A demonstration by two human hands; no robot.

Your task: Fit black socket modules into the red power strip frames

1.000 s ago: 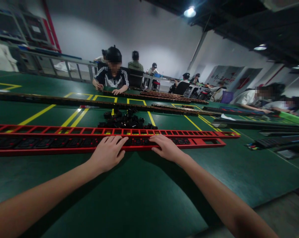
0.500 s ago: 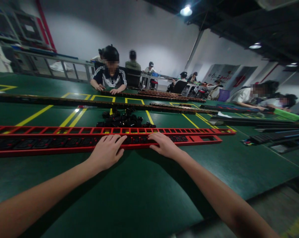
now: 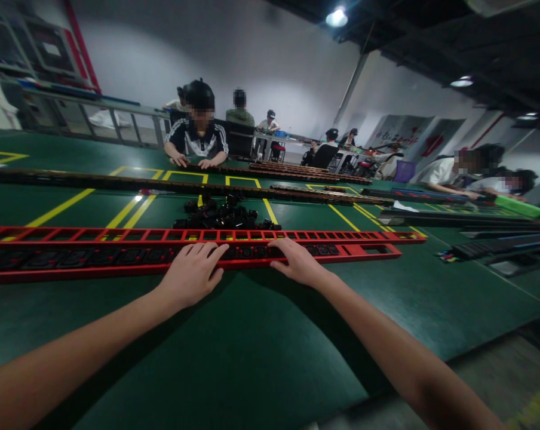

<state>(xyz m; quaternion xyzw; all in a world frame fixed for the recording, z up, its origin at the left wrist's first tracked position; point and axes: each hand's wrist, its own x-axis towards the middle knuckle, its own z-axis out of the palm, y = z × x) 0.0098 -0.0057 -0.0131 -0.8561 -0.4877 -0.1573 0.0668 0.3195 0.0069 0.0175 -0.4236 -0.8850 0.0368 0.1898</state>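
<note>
Your left grip (image 3: pixel 193 273) and right grip (image 3: pixel 300 263) are resting on the nearer red strip (image 3: pixel 247 264), fingers reaching over it; whether either is clasping it, I cannot tell. It is lying before you on the worktop (image 3: pixel 234 346), its long axis running left to right, neither grip sitting clearly nearer. Black parts (image 3: pixel 223 216) are lying heaped beyond.

L hand (image 3: pixel 193 273) & R hand (image 3: pixel 299 263) hide some sockets (image 3: pixel 102 257)
Near frame (image 3: pixel 117 272) & far frame (image 3: pixel 252 242) cut off at view's L edge, L ends unseen; can't tell if hands grip or just rest. L forearm (image 3: pixel 82 352) cut by L edge, R forearm (image 3: pixel 386 343) by bottom. Black pile (image 3: pixel 227 216): pcs merge, no count. Bkgd banner (image 3: pixel 402 132) txt too blurry.
</note>
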